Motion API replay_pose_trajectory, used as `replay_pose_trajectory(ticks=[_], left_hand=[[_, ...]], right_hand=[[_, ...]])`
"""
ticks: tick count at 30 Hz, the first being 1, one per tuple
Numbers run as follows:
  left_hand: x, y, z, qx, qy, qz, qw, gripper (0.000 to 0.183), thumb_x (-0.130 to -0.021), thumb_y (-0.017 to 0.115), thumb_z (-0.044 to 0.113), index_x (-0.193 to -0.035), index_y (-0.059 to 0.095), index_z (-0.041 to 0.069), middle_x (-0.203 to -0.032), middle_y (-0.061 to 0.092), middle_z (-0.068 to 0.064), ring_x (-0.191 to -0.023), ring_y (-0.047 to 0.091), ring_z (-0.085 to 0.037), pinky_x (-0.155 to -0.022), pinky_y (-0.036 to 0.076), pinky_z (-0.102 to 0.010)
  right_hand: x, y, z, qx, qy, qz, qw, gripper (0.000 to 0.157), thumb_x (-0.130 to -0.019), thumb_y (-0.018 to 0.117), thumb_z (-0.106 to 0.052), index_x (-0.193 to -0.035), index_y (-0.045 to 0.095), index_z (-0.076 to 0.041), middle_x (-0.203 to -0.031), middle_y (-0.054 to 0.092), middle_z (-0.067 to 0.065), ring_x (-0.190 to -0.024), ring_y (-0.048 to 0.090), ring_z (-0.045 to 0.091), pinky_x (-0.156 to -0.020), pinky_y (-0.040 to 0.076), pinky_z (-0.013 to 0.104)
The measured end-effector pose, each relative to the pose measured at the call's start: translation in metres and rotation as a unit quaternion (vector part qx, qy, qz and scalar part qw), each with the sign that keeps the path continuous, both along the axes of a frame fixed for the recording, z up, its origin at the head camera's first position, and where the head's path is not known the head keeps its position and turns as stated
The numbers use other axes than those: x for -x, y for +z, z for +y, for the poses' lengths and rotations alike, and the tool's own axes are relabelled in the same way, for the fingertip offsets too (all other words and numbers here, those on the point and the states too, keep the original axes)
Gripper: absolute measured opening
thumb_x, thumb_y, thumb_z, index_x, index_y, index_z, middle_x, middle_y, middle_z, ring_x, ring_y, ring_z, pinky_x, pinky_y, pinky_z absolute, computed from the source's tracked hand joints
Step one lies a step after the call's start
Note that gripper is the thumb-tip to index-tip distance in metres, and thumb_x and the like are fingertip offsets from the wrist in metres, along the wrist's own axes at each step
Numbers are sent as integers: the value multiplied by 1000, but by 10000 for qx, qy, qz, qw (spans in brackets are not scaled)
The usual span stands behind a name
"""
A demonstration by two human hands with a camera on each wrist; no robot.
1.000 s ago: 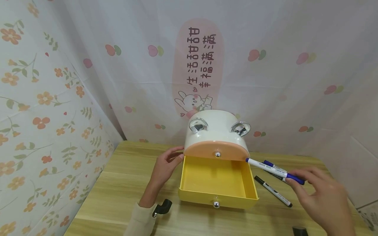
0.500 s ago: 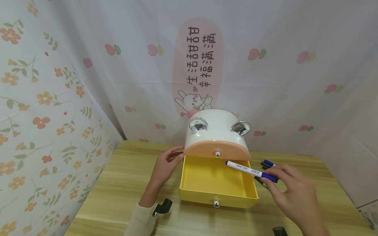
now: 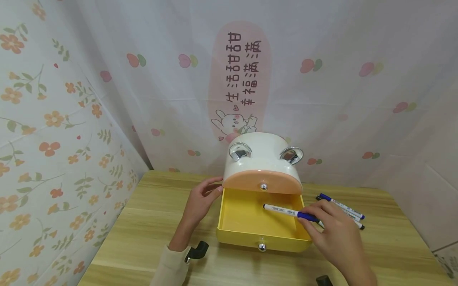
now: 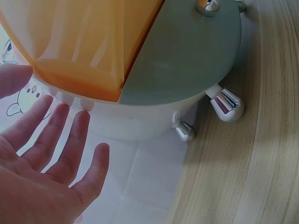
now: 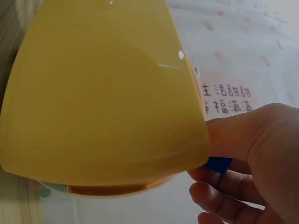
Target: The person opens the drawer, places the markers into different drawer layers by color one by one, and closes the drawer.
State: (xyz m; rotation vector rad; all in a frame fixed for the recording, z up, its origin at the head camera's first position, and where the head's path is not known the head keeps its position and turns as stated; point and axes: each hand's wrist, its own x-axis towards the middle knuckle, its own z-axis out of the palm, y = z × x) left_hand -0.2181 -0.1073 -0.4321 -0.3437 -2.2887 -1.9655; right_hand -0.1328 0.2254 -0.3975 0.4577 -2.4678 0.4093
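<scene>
My right hand [image 3: 334, 230] pinches a white marker [image 3: 279, 209] by its blue cap. The marker lies across the right part of an open yellow drawer [image 3: 264, 241], its tip pointing left over the drawer's inside. That drawer juts from a white box [image 3: 264, 153] with two chrome ears and a closed orange upper drawer [image 3: 262, 180]. In the right wrist view the drawer front hides most of the marker; only the blue cap [image 5: 218, 164] shows between thumb and fingers. My left hand [image 3: 200, 202] rests its loosely spread fingertips against the box's left side, as the left wrist view shows too.
Several more markers [image 3: 347, 208] lie on the wooden table [image 3: 143, 230] to the right of the drawer. A printed white curtain [image 3: 340, 99] hangs behind the box, and a floral curtain [image 3: 53, 159] borders the left. Black wrist mounts [image 3: 198, 251] stick out near the forearms.
My right hand has moved left, carrying the marker from beside the drawer to over its inside. The markers on the table are more exposed now. The left hand and box stay put.
</scene>
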Motion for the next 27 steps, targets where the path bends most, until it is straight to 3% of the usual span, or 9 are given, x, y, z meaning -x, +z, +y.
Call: replay_pose_trajectory(ticks=[13,27], left_hand=[[-1,0,0,-16,14,-26,10000,32,-97,65,19,-128,64,11,-128,63,-8,-119,58,-31,-100,47,-50],[0,0,-1,-73,-96,-72,9999,32,-97,65,20,-128,64,11,-127,63,-7,-119,58,-31,-99,47,-49]], right_hand=[[0,-3,-12,22,-356,-438,9984,24,-69,90,-25,-88,77,-19,-90,62,-8,-82,54,14,-63,53,34],[0,-5,-15,-29,-471,-552,9974,23,-68,91,-30,-84,77,-21,-86,61,-10,-79,53,11,-61,52,30]])
